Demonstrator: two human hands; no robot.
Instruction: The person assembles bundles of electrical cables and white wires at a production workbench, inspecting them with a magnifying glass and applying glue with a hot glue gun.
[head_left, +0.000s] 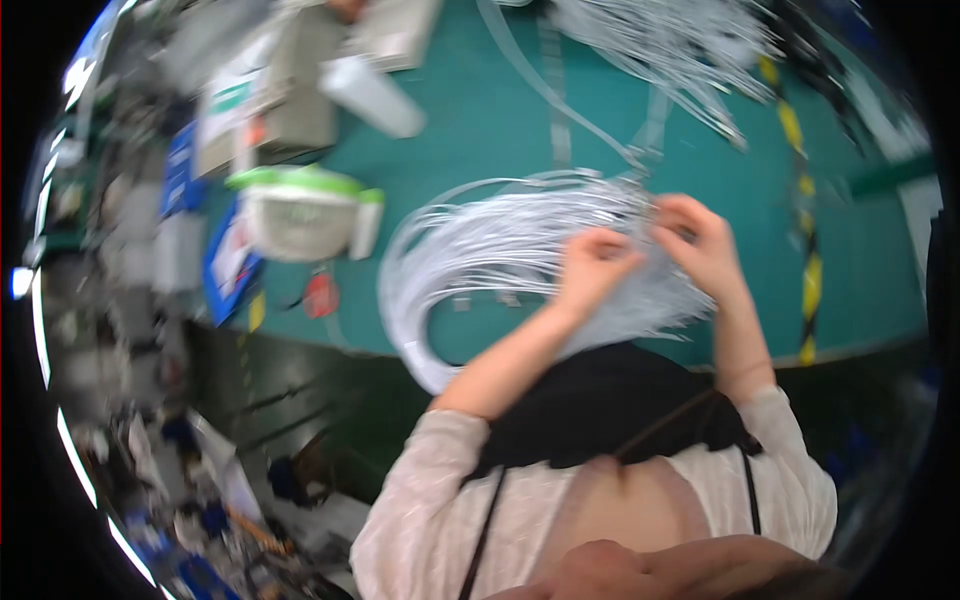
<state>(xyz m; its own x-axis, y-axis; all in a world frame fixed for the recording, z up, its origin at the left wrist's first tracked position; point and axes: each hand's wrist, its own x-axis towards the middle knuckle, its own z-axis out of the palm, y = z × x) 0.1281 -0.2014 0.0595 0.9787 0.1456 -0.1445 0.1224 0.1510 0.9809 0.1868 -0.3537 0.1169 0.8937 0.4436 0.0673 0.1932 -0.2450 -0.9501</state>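
Observation:
A large looped bundle of thin white cables (470,245) lies on the green table in front of me, its loop bending round on the left. My left hand (592,270) is over the bundle's right part, thumb and fingers curled together in a pinch. Just to its right, my right hand (700,240) is also closed, with its fingertips by the cable ends. Motion blur hides what sits between the fingers of either hand. Loose strands spread below both hands toward the table's near edge.
A second pile of white cables (660,45) lies at the back. On the left stand a white-and-green device (305,220), a white cylinder (375,97) and a beige box (300,95). Yellow-and-black tape (808,260) runs down the right side of the green table (755,285).

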